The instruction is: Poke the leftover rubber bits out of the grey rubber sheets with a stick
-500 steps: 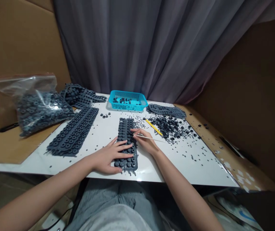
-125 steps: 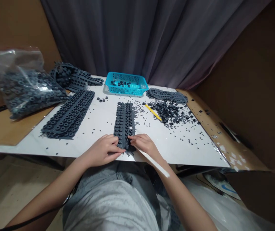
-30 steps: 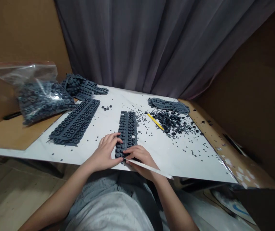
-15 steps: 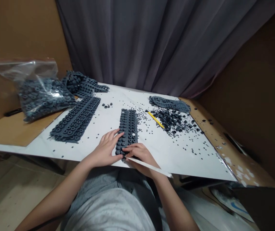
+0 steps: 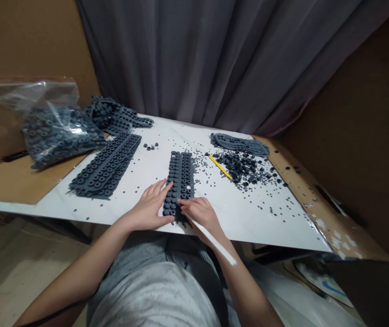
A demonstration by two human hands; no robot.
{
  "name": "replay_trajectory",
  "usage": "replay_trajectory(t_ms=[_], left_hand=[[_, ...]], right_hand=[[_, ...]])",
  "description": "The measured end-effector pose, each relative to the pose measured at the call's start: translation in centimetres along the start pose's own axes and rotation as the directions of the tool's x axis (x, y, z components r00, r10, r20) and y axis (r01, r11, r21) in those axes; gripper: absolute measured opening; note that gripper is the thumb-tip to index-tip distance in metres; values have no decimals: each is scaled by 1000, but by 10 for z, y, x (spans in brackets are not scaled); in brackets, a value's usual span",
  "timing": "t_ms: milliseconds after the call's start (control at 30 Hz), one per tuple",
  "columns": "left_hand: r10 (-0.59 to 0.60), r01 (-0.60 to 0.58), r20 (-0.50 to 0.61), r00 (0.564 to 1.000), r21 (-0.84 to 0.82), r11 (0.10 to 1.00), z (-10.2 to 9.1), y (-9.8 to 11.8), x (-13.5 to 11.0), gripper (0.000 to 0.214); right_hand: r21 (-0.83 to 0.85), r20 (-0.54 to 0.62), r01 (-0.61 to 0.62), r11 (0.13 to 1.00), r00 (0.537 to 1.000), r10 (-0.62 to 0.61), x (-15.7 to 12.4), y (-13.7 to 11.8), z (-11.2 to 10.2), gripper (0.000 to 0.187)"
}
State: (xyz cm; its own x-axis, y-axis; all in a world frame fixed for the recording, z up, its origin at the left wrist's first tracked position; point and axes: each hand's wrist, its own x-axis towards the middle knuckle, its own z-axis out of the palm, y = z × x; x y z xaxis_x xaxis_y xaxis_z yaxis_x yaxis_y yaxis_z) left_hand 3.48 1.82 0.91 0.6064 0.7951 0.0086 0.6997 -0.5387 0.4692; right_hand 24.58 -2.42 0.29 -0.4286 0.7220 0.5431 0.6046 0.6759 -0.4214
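A dark grey moulded rubber strip sheet with rows of round buttons (image 5: 182, 177) lies lengthwise on the white board (image 5: 266, 227), in front of me. My left hand (image 5: 150, 204) rests against its left edge near the front end, fingers on the buttons. My right hand (image 5: 199, 212) lies on the strip's front right part and grips a thin white stick (image 5: 215, 244), which points back towards me past the table edge. The stick's tip is hidden under my fingers.
Several more rubber sheets (image 5: 106, 166) lie to the left and back, next to a clear plastic bag of rubber pieces (image 5: 56, 138). At right are a heap of black bits (image 5: 240, 167) and a yellow pencil (image 5: 219, 166). Small specks dot the board. Cardboard and a grey curtain surround it.
The blue basket seen at the back earlier is gone from view. My right hand has shifted slightly up the strip, and the white stick has swung to point more towards me.
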Motion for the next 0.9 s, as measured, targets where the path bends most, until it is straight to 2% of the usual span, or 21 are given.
replay_trajectory(t_ms=[67,133,200,267,300,367,433,500,733,900], left_hand=[[18,-19,-43,999,-9,1000,-1,2,-2,90],[56,-62,-145,988,-35,998,-3,5,-8,83],[115,-134,-254,960,-60,989,-5,7,-16,63],[208,-230,-270,940,-50,972,-6,8,-26,35],[255,-269,-239,937,-28,963,-6,7,-31,26],[313,-312,-152,937,31,949,-5,6,-37,23],[312,-304,-105,944,83,949,-4,5,-40,28],[300,-289,-98,949,111,951,-2,5,-40,33],[279,-258,-111,954,175,950,2,4,-39,55],[286,-265,-99,953,180,947,1,4,-39,57]], right_hand=[[55,-113,-117,992,986,123,0,0,0,11],[124,-206,-239,963,943,260,0,0,-2,9],[173,-250,-322,931,900,357,1,-1,-4,7],[220,-228,-348,911,890,395,3,-2,-7,6],[247,-196,-340,907,900,391,5,-2,-8,5],[301,-95,-291,908,939,332,8,-4,-9,4],[325,10,-233,917,970,243,12,-5,-8,4],[310,78,-208,927,978,194,14,-7,-6,5],[294,105,-203,934,978,179,11,-7,-5,5],[202,93,-148,968,987,131,8,-5,-1,4]])
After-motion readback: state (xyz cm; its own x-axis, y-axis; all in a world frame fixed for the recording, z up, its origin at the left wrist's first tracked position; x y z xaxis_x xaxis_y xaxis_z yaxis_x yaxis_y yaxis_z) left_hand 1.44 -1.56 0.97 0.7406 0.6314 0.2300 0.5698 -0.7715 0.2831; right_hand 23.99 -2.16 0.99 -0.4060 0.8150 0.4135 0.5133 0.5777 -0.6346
